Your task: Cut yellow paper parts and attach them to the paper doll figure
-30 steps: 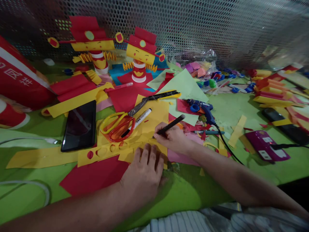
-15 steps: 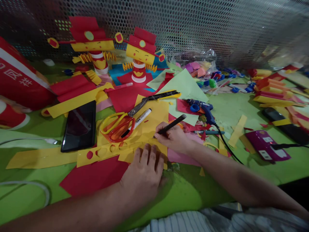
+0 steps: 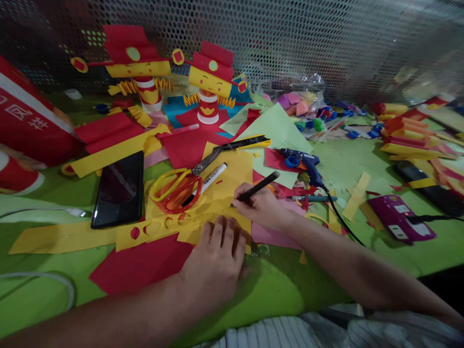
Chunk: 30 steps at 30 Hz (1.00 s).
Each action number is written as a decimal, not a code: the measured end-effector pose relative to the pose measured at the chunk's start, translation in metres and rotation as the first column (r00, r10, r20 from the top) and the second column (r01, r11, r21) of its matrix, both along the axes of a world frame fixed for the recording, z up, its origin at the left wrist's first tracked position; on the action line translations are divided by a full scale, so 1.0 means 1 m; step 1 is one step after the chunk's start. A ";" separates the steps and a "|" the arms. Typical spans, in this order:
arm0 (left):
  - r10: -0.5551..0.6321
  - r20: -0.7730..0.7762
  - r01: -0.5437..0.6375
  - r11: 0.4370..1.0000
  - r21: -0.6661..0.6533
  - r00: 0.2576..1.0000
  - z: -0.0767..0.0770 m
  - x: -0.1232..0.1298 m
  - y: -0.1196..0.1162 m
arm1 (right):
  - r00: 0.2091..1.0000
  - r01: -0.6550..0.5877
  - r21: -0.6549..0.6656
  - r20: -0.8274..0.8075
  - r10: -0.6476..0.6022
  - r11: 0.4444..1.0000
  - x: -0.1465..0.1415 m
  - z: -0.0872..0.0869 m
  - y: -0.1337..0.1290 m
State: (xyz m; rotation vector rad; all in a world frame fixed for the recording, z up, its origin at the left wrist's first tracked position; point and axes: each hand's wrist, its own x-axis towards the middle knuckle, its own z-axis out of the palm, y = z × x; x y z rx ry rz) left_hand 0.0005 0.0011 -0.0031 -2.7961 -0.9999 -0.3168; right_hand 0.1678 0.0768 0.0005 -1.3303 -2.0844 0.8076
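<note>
My right hand is closed around a black pen, its tip down at the yellow paper. Flat on the near edge of that paper lies my left hand, fingers stretched out and holding nothing. A yellow strip with round holes runs left from my left fingertips; red shows through one hole. Beyond the hands, scissors with one yellow and one red handle rest on the paper. A white marker with a black cap lies across their red handle. Red paper sits left of my left hand.
A phone lies to the left. Two paper figures with red hats stand at the back. On the right are a blue glue gun with its cord and a purple power socket. A perforated metal panel rises behind.
</note>
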 end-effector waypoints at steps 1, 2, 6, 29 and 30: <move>-0.001 0.004 0.001 1.000 0.002 1.000 0.000 0.000 0.000 | 1.000 0.001 0.002 -0.002 -0.001 1.000 0.000 0.000 0.000; 0.000 0.007 0.000 1.000 0.002 1.000 0.000 0.000 0.000 | 1.000 0.001 0.004 -0.003 -0.001 1.000 0.000 0.000 0.000; -0.002 0.013 0.002 1.000 -0.002 1.000 -0.001 0.000 0.000 | 1.000 -0.010 0.020 0.000 0.010 1.000 0.000 -0.001 0.000; 0.003 -0.007 -0.003 1.000 0.006 1.000 -0.001 0.000 0.000 | 1.000 0.001 0.003 0.007 -0.001 1.000 -0.002 0.000 0.000; 0.001 -0.003 -0.001 1.000 0.003 1.000 -0.001 0.000 0.000 | 1.000 0.008 -0.003 0.009 -0.008 1.000 -0.001 0.000 0.000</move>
